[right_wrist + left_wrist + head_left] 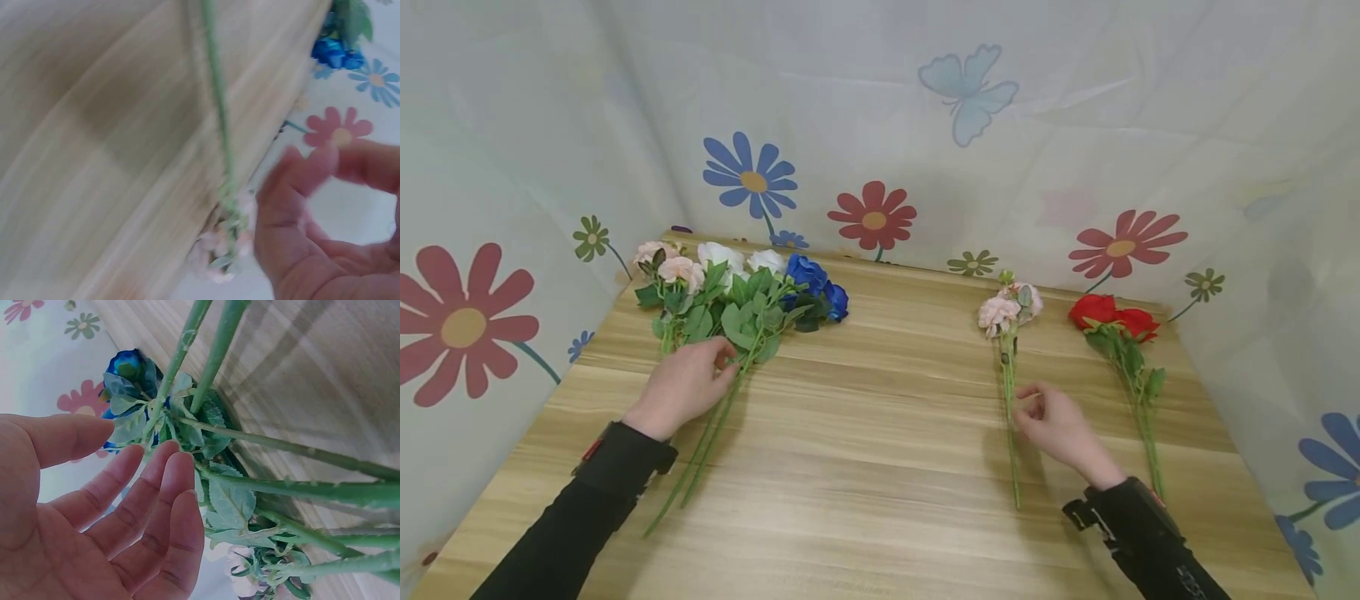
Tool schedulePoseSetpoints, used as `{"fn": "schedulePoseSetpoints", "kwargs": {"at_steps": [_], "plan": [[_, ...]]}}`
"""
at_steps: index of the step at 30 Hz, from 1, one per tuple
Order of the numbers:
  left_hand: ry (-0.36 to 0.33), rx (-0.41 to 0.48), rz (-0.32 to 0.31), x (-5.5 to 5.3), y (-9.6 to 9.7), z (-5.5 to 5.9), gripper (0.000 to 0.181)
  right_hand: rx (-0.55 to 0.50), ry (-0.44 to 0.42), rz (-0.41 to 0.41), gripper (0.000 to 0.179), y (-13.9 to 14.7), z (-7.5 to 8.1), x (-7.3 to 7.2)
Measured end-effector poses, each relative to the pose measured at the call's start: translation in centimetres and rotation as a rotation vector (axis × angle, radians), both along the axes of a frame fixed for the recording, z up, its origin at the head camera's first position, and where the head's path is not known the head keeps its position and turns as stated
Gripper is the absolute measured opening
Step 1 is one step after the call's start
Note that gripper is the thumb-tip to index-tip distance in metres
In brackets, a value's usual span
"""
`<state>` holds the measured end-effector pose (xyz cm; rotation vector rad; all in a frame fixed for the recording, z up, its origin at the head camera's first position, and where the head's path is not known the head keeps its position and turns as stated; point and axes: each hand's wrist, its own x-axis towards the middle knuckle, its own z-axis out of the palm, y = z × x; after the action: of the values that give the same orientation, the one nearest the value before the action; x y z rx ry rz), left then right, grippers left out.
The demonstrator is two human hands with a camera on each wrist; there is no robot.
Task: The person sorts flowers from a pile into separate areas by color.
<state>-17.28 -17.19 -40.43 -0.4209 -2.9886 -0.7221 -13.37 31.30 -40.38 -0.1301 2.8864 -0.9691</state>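
On the left, my left hand [688, 385] hovers by the leaves and green stems [711, 433] of a flower bunch. Its fingers [134, 503] are loosely bent, and the thumb stands apart from them with nothing held between. The bunch has pale pink flowers [681, 271], white flowers [721, 257] and blue roses [808, 275]. Over on the right, my right hand [1060, 423] is beside the stem of a pale pink flower spray [1000, 315]. In the right wrist view, thumb and fingers curve toward each other, holding nothing, and the stem [220, 119] lies apart from them.
Red roses [1112, 317] lie with their stems at the right side of the wooden table [887, 417]. A white cloth [865, 100] printed with flowers and a butterfly hangs behind the table and at both sides.
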Motion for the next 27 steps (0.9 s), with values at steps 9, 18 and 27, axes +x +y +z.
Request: {"fn": "schedulePoseSetpoints", "kwargs": {"at_steps": [9,18,27], "plan": [[0.018,-0.033,0.017,0.6,-0.1,0.6,0.024,-0.459,0.055,-0.064,0.027,-4.0,2.2,0.1],[0.018,-0.078,0.041,1.0,0.0,0.2,0.026,-1.026,-0.106,-0.098,0.021,-7.8,2.8,-0.6],[-0.065,-0.092,0.063,1.8,0.6,-0.2,0.031,-1.181,-0.214,-0.133,0.020,-10.7,2.4,-1.1]]}}
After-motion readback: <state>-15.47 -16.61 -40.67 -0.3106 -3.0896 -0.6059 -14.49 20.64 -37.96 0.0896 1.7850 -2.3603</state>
